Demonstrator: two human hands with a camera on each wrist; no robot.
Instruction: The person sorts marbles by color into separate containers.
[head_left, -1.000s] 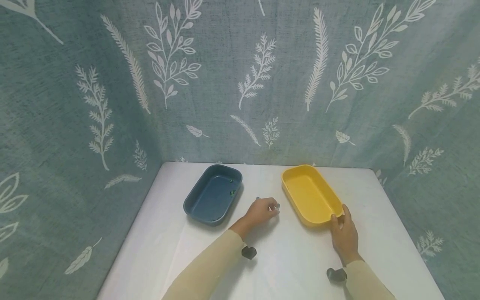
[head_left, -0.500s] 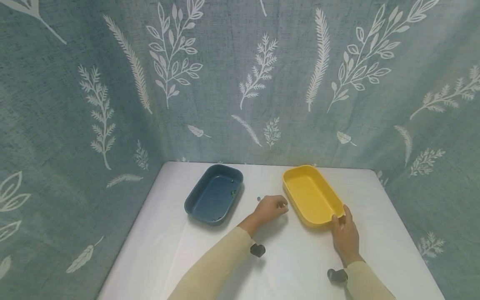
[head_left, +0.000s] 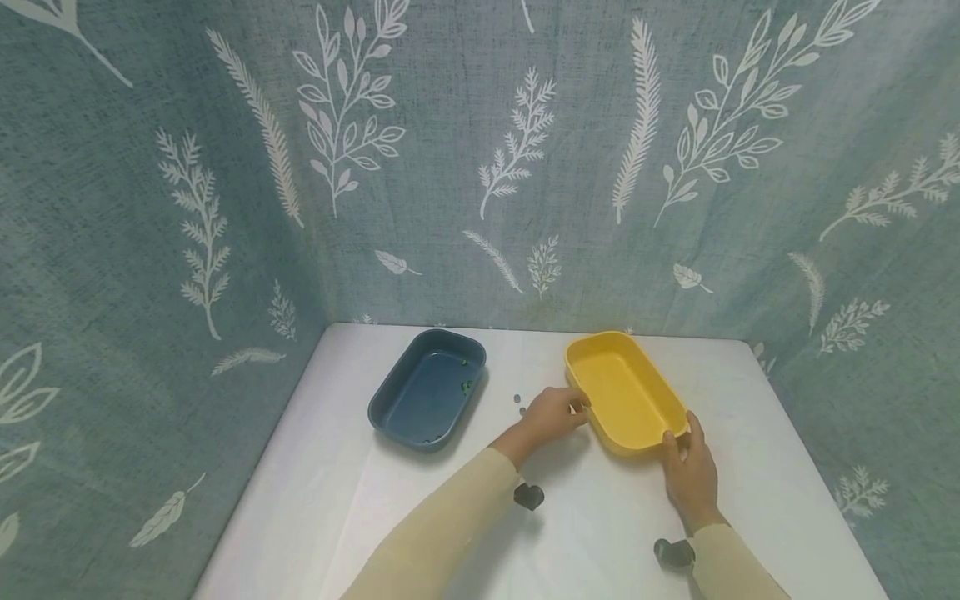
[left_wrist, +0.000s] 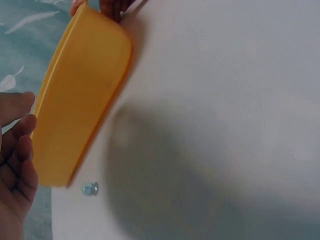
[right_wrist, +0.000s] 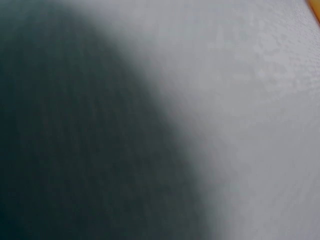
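Observation:
A yellow plastic tray stands on the right half of the white table. My left hand is at its left rim, thumb and curled fingertips right at the edge. In the left wrist view, the thumb and fingers meet the rim beside the tray's outer wall. My right hand grips the near right corner, thumb and fingers spread along the rim. The right wrist view shows blurred dark cloth and only a sliver of the tray. The tray's floor looks bare.
A dark blue tray with several small green bits stands to the left. Small glassy beads lie on the table between the trays; the left wrist view shows glassy pieces near the yellow tray. Patterned curtain encloses the table's back and sides.
My left hand has moved right from the middle of the table to the yellow tray's rim, uncovering a bead. My right hand and both trays have stayed in place.

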